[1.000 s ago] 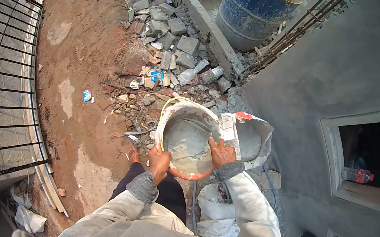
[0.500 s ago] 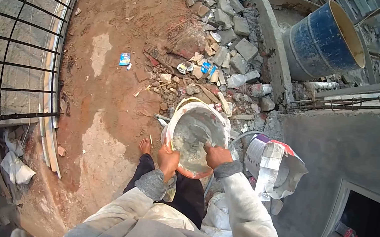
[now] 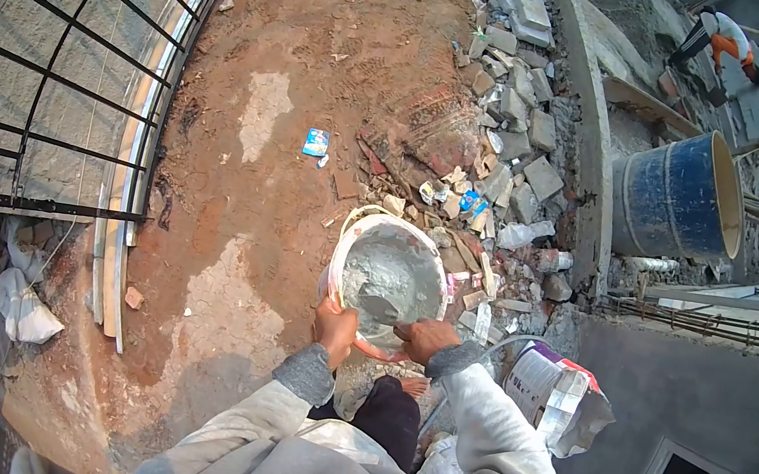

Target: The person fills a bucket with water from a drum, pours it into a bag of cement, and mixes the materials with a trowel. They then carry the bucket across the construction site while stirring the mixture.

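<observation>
A whitish, mortar-smeared bucket point(image 3: 445, 259) with a reddish near rim hangs in front of my legs. Wet grey mortar point(image 3: 395, 265) lies inside it. My left hand point(image 3: 336, 329) is closed around the bucket's near left rim. Over the near right rim, my right hand point(image 3: 427, 340) grips the handle of a trowel point(image 3: 378, 306), most of which the fingers hide. Its dark blade rests in the mortar close to the near side.
Broken blocks and rubble point(image 3: 520, 130) line a low concrete wall point(image 3: 588, 121) on the right. Behind it stand a blue drum point(image 3: 677, 193) and a bending person point(image 3: 728, 45). A torn sack point(image 3: 555, 395) lies right of me; a black metal grille point(image 3: 52, 78) is at left.
I have stepped, with my other foot now showing forward. The view has swung, bringing a person in at top right. The trowel blade has moved toward the bucket's near side.
</observation>
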Demonstrator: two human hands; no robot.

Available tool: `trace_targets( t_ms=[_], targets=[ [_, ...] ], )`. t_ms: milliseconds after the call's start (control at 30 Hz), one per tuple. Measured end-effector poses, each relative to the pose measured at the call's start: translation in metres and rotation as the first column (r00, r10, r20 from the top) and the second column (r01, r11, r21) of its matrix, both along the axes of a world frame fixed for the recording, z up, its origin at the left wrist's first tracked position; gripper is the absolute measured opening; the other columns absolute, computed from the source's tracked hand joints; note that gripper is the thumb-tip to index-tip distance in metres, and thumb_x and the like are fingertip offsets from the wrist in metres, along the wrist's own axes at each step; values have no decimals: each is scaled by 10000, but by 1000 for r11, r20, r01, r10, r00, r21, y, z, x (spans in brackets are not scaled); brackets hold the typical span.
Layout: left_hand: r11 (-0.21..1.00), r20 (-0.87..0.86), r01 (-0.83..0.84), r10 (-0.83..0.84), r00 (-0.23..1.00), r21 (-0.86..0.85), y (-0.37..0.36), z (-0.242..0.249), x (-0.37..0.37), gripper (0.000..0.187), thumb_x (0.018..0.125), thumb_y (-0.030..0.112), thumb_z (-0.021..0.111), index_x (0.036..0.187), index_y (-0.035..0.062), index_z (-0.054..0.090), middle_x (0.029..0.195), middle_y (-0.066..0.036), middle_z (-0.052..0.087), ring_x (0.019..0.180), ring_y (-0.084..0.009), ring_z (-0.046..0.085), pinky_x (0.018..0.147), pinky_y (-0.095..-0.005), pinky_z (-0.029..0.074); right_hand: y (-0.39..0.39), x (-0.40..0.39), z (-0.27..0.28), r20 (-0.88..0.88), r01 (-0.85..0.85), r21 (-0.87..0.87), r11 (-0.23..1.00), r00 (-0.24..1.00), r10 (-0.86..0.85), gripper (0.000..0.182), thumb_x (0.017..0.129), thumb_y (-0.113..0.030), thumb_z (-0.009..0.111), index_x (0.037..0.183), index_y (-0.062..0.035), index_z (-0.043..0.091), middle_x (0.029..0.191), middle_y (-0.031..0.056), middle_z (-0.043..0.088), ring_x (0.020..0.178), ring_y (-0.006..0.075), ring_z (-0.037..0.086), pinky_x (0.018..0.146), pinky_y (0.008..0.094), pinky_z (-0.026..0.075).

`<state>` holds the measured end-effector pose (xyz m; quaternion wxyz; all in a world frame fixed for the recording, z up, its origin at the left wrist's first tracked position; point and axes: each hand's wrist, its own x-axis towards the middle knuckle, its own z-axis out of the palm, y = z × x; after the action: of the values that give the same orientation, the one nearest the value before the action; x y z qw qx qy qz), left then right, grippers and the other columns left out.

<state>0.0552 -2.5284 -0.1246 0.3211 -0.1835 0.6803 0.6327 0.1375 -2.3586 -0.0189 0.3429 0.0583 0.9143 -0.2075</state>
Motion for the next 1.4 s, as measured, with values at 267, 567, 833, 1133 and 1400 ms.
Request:
trace_targets(
  t_ms=[267,567,833,1133,1400],
  targets=[
    [999,-153,-45,41,987,-24,-18,29,-81,489,685,-124,488,1163,-47,561,1023,-98,643,875,-189,636,725,-290,506,-10,-76,-37,-161,-178,110,978,968,194,241,849,-148,552,1065,-46,586,805,162,659,742,350,674,605,466,533],
    [1000,-258,-20,25,966,23,23,53,-142,489,704,-145,461,1171,-39,561,1068,-110,648,892,-186,643,766,-296,511,65,-178,-29,-370,-92,324,942,904,215,189,853,-139,555,976,-49,667,791,139,682,752,321,692,594,432,542],
    [990,-171,-86,105,980,115,115,71,-214,536,661,-158,448,1171,-49,573,1089,-101,652,946,-187,642,778,-272,504,179,-249,-65,103,-27,-210,977,993,50,184,753,-211,672,849,-61,719,624,64,644,576,172,612,544,355,485],
    [979,-134,-59,87,987,195,166,73,-304,497,658,-150,468,1134,-46,567,1049,-89,643,894,-181,637,736,-280,507,233,-309,-16,-71,218,-413,885,960,-269,364,834,-282,651,1149,-101,674,769,130,697,651,258,675,597,393,528],
    [964,-115,-86,118,986,252,210,58,-433,489,663,-160,476,1134,-60,562,1029,-82,638,862,-176,624,705,-279,500,244,-420,36,-226,-154,150,977,956,185,139,797,-134,587,887,-36,625,728,203,663,732,348,689,611,455,542]
  ],
)
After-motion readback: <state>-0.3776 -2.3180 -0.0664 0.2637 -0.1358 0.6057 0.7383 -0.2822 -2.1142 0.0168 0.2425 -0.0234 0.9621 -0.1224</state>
